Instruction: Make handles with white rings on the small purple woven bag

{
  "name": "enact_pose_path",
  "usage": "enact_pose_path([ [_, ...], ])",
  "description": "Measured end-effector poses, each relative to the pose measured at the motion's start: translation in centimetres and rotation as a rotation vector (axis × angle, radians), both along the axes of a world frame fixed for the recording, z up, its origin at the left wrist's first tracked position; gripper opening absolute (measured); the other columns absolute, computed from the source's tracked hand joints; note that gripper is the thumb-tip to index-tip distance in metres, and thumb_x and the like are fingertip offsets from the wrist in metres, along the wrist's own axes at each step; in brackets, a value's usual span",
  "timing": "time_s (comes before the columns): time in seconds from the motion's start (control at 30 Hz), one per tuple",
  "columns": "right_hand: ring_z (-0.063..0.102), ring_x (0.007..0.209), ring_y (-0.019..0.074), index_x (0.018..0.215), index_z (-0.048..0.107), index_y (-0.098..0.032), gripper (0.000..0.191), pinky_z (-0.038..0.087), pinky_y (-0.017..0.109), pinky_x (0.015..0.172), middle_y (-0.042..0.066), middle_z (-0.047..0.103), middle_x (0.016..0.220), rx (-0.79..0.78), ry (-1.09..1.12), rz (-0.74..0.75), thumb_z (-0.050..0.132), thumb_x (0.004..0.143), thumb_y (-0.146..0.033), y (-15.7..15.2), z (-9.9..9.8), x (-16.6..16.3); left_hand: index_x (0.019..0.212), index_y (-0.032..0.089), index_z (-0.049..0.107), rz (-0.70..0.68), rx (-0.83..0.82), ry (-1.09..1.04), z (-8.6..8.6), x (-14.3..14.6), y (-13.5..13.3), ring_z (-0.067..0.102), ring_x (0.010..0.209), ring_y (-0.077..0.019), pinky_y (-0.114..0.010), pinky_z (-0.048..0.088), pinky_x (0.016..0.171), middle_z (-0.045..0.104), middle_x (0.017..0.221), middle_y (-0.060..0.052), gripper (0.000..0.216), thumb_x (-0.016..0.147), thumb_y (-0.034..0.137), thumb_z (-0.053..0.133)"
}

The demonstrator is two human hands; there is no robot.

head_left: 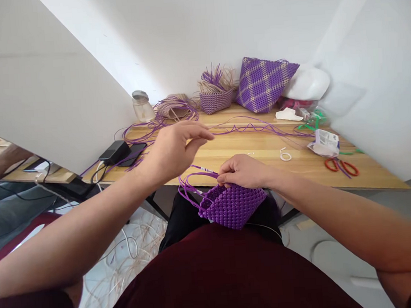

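- Purple woven basket (232, 206) lies directly under right hand (244, 171), whose fingers pinch shut on its rim.
- Left hand (177, 149) raised just beside the right, fingers half curled; any hold on purple strands (184, 189) cannot be told.

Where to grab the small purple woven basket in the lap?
Probably the left wall of the small purple woven plastic basket, from the left, below the loose purple strand loops: the right hand holds the top rim, and the bottom rests on the lap.

Solid purple woven basket (232, 206), purple cords (193, 180), purple-and-beige checked bag (264, 82), red-handled scissors (342, 166), pale wood worktop (254, 146), dark maroon shirt (217, 275)
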State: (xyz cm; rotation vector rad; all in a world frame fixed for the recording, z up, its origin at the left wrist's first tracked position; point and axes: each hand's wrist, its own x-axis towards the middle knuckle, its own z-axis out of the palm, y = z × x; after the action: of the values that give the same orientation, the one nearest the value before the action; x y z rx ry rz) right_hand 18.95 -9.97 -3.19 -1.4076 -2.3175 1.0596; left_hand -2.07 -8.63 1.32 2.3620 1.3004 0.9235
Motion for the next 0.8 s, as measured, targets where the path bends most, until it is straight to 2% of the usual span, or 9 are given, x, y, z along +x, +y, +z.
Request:
enact_pose_path([
  [0.07,0.053,0.055,0.0112,0.063,0.069,-0.019,0.022,0.038,0.026,0.057,-0.001,0.066,0.061,0.01,-0.003,0.009,0.062,0.082,-0.029,0.4,-0.5,-0.6,0.112,0.023,0.072,-0.043,-0.143,0.057,-0.6,1.5,-0.8,0.069,0.083,-0.0169,-0.026,0.052,0.077,0.073,0.113,-0.004,0.029,0.088,0.024,0.056],
  [0.13,0.054,0.055,0.0117,0.064,0.069,-0.019,0.021,0.038,0.026,0.057,-0.001,0.065,0.061,0.014,0.009,0.025,0.062,0.081,-0.028,0.9,-1.0,-0.8,0.107,0.021,0.072,-0.085,-0.301,0.164,-2.0,2.5,-0.9,0.067,0.069,-0.0146,-0.024,0.05,0.067,0.075,0.103,-0.004,0.027,0.088,0.023,0.052],
  [0.23,0.052,0.054,0.0116,0.064,0.069,-0.019,0.02,0.037,0.027,0.056,-0.001,0.062,0.058,-0.003,0.015,0.065,0.062,0.081,-0.028,1.4,-1.7,-0.9,0.091,0.019,0.072,-0.133,-0.422,0.25,-4.3,2.7,-0.4,0.067,0.063,-0.0158,-0.024,0.048,0.06,0.075,0.084,-0.005,0.029,0.091,0.025,0.043],
  [0.3,0.051,0.052,0.0112,0.063,0.069,-0.019,0.021,0.035,0.027,0.054,-0.002,0.062,0.057,-0.014,-0.015,0.089,0.064,0.081,-0.029,1.6,-2.0,-1.1,0.09,0.019,0.069,-0.14,-0.492,0.241,-5.1,2.3,-0.2,0.067,0.061,-0.0166,-0.024,0.048,0.057,0.073,0.074,-0.004,0.03,0.091,0.025,0.04],
  [0.4,0.053,0.055,0.0112,0.067,0.072,-0.019,0.016,0.035,0.027,0.055,-0.002,0.065,0.061,-0.026,-0.065,0.129,0.065,0.08,-0.026,1.6,-1.9,-1.6,0.097,0.018,0.066,-0.184,-0.655,0.223,-5.4,1.5,0.0,0.068,0.058,-0.0159,-0.022,0.049,0.055,0.072,0.069,-0.002,0.024,0.087,0.023,0.045],
  [0.53,0.053,0.053,0.011,0.064,0.071,-0.019,0.017,0.033,0.027,0.053,-0.001,0.066,0.06,-0.035,-0.16,0.101,0.065,0.079,-0.021,1.2,-1.8,-2.5,0.098,0.018,0.065,-0.311,-0.831,0.183,-5.2,0.6,0.5,0.069,0.061,-0.0152,-0.02,0.05,0.056,0.072,0.07,-0.002,0.02,0.08,0.019,0.055],
  [0.7,0.053,0.052,0.0114,0.063,0.07,-0.019,0.018,0.032,0.028,0.054,0.0,0.067,0.061,-0.06,-0.184,0.102,0.067,0.079,-0.026,0.7,-1.9,-3.0,0.096,0.019,0.067,-0.335,-0.995,0.123,-5.7,0.1,0.9,0.07,0.067,-0.0156,-0.019,0.048,0.054,0.075,0.077,-0.003,0.022,0.074,0.02,0.063],
  [0.8,0.053,0.054,0.0116,0.067,0.073,-0.02,0.016,0.032,0.028,0.055,0.0,0.067,0.062,-0.028,-0.206,0.135,0.067,0.08,-0.025,0.5,-2.2,-3.0,0.099,0.017,0.065,-0.355,-1.106,-0.017,-6.7,-0.1,0.8,0.068,0.066,-0.0145,-0.02,0.049,0.056,0.073,0.074,-0.003,0.026,0.073,0.024,0.067],
])
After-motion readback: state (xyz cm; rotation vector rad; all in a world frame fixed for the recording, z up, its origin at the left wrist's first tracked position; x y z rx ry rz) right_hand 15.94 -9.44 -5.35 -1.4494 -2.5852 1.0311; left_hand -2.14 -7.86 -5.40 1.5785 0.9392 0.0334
